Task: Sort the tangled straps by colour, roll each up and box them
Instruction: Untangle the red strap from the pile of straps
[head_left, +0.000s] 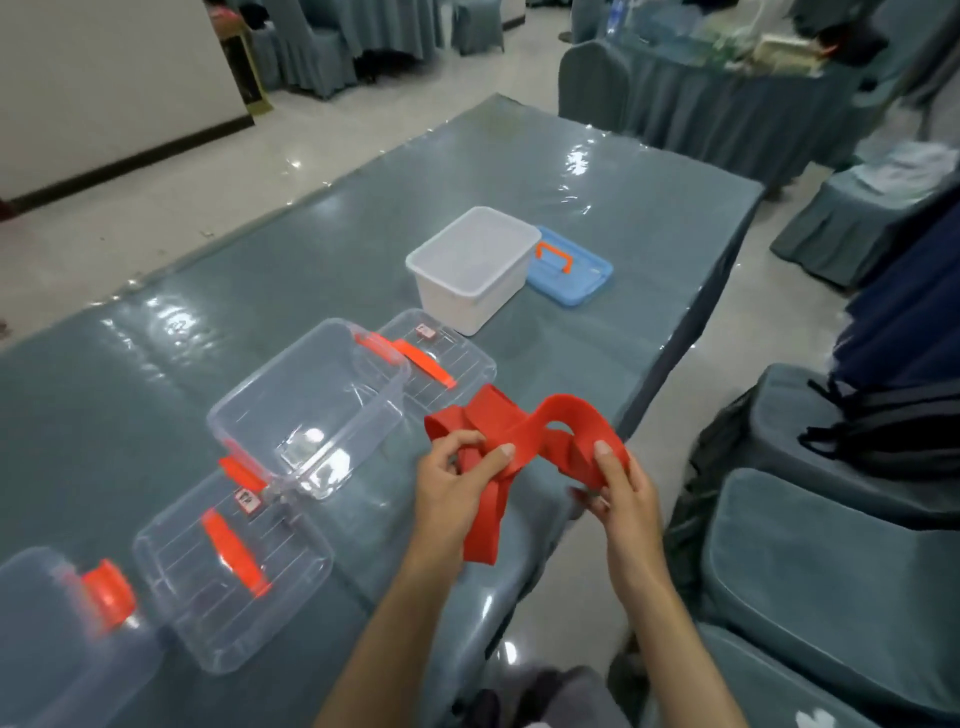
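A wide red strap (524, 431) hangs in loops above the table's near right edge. My left hand (457, 488) grips its twisted left part, and one end dangles down below that hand. My right hand (626, 493) pinches the right loop between thumb and fingers. A clear open box (249, 415) with orange latches stands just left of my hands, and nothing shows inside it. A white box (436, 260) stands open farther back.
Two clear lids with orange handles (234, 556) (441, 364) lie beside the clear box. A blue lid (571, 275) rests by the white box. Another clear box (57, 623) sits at the bottom left. Covered chairs (831, 561) and a dark backpack (883, 421) stand on the right.
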